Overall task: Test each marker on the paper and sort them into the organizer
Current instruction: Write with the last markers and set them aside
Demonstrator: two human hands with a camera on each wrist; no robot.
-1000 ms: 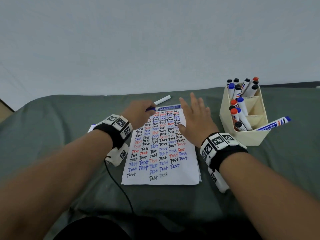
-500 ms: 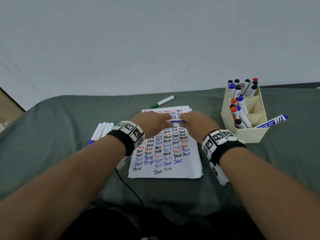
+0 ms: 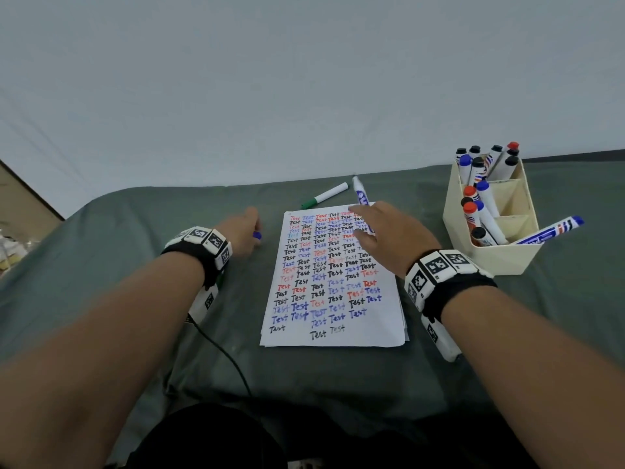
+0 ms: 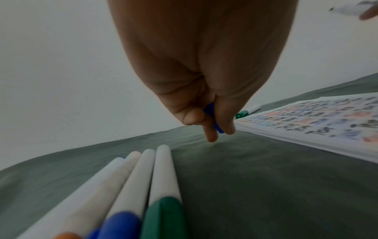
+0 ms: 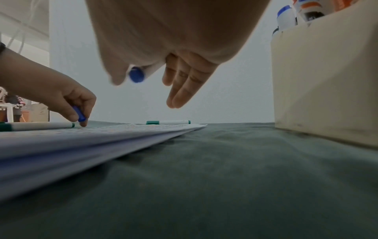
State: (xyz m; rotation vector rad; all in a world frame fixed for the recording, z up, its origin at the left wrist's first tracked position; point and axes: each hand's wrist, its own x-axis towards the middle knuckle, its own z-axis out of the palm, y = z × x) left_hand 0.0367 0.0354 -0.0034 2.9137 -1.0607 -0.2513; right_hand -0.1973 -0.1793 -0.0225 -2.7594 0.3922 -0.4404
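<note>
Grey-green cloth covers the bench [image 3: 558,299], plain pale wall behind. Paper [image 3: 333,299] lies at centre, a small stack, top sheet filled with rows of "Test" in black, blue and red. Left hand [image 3: 241,236] is down on the cloth just left of the paper — thumb and fingers [image 4: 210,132] pinch a small blue cap [image 4: 213,119], tip touching the cloth. Right hand [image 3: 389,238] hovers over the paper's upper right part, holding an uncapped blue marker [image 3: 360,194] between thumb and forefinger; its other fingers [image 5: 184,90] are straight and point down. Marker points away from the person, nib past the far edge of the paper. Green marker [image 3: 324,196] lies capped on the cloth just beyond the paper. Four more markers [image 4: 131,186] lie side by side under the left wrist. Cream organizer [image 3: 500,258] stands right of the paper — many markers upright in it, one blue-capped marker [image 3: 551,230] leaning out over its right rim.
</note>
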